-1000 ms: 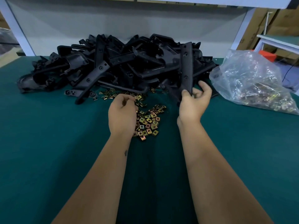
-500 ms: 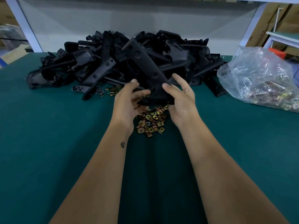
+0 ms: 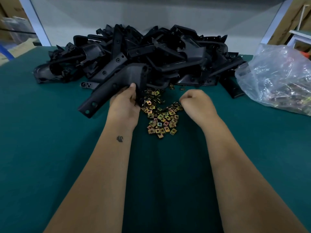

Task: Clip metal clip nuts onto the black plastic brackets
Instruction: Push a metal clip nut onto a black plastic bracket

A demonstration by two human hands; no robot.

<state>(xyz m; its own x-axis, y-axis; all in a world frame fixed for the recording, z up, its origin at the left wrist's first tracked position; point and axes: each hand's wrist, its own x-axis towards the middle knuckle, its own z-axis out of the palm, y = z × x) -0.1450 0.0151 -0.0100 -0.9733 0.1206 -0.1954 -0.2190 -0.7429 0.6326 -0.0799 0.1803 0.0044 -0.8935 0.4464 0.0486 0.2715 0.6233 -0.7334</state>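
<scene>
Big heap of black brackets sat piled at the far side of the green table, right up against the pale back panel. Off to the right, a clear plastic bag lay slumped on the table, more metal pieces glinting inside it. One loose black strip lay between the heap and that bag. Nothing blocked the view of the hands themselves, though the heap hid whatever lay behind it.

The held bracket was long, matte black, with round holes along its flat face, widening to a blocky head at its upper right end; it slanted down and left, low over the table. The clip nuts were small square brass-coloured pieces, scattered in a loose pile just in front of the heap, between the two wrists.

Left hand gripped the bracket near its middle, thumb on top. Right hand hovered over the nuts' right edge, fingers curled tight; whether it pinched a nut, couldn't tell.

Half a second before, both hands had been on that bracket — now the right had let go and dropped to the nuts.
</scene>
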